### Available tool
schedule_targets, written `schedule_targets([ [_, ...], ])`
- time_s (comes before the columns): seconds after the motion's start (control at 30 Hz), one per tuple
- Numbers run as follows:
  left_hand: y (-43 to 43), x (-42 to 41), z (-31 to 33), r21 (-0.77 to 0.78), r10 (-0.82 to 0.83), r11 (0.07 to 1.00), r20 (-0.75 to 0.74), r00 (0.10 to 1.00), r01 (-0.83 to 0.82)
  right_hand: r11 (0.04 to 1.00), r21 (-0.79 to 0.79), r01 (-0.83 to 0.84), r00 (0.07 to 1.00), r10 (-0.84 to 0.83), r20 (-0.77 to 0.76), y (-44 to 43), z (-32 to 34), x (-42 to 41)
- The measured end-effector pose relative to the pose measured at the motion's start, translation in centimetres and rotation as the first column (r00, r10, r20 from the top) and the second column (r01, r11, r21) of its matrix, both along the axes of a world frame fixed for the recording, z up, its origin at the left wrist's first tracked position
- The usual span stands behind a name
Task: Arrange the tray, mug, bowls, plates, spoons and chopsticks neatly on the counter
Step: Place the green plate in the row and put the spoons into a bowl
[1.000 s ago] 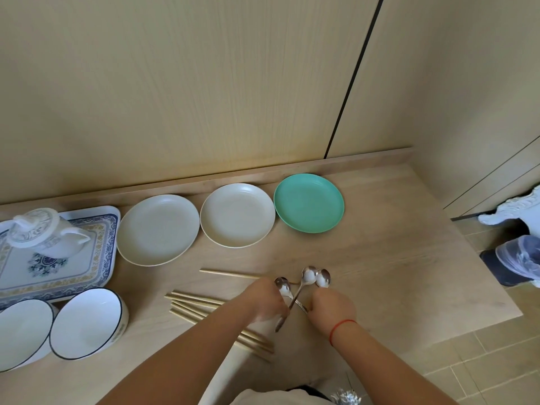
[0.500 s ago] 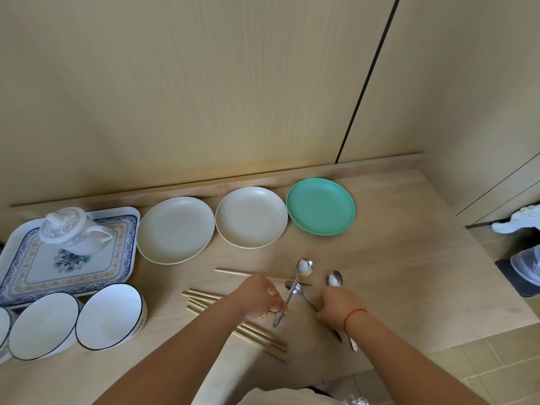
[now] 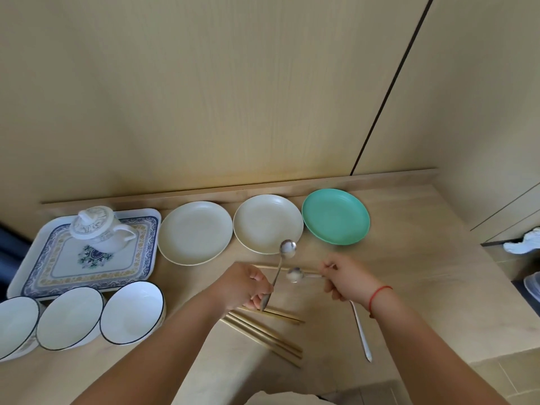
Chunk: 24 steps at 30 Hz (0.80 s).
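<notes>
My left hand (image 3: pixel 244 285) grips a metal spoon (image 3: pixel 285 254) by its handle, bowl end raised over the counter. My right hand (image 3: pixel 347 280) holds a second spoon (image 3: pixel 296 274), its bowl pointing left. A third spoon (image 3: pixel 361 331) lies on the counter under my right wrist. Several wooden chopsticks (image 3: pixel 263 331) lie loosely near the front edge. Behind stand two cream plates (image 3: pixel 195 232) (image 3: pixel 267 222) and a green plate (image 3: pixel 336 216) in a row. A lidded mug (image 3: pixel 100 229) sits on the patterned tray (image 3: pixel 58 270). Three white bowls (image 3: pixel 133 311) line the left front.
The wooden counter (image 3: pixel 409 287) ends at the right, with tiled floor and a white bag (image 3: pixel 523 239) beyond it. A wood-panel wall (image 3: pixel 233 97) and a low ledge run along the back.
The three spoons, held bunched together between both hands, are now split up. My right hand moved right with one spoon, another lies under its wrist, and the view shifted left.
</notes>
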<state>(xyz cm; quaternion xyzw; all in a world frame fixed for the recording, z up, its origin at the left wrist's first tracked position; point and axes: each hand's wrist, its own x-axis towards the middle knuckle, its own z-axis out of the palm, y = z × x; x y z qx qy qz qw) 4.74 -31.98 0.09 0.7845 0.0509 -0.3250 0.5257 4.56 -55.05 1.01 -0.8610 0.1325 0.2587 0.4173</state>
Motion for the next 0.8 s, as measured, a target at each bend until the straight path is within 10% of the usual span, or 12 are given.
schedule_targets([
  [0.3,7.7,-1.1,1.7,-0.131,0.212,0.967,-0.046,0.976,-0.216,0.95,0.239,-0.204,0.976,0.177,0.13,7.5,5.1,1.4],
  [0.8,19.6,-9.6,0.6,-0.096,0.598,0.761,-0.278,0.752,-0.641,0.856,0.152,-0.494,0.845,0.432,0.316,21.1,3.4,-1.0],
])
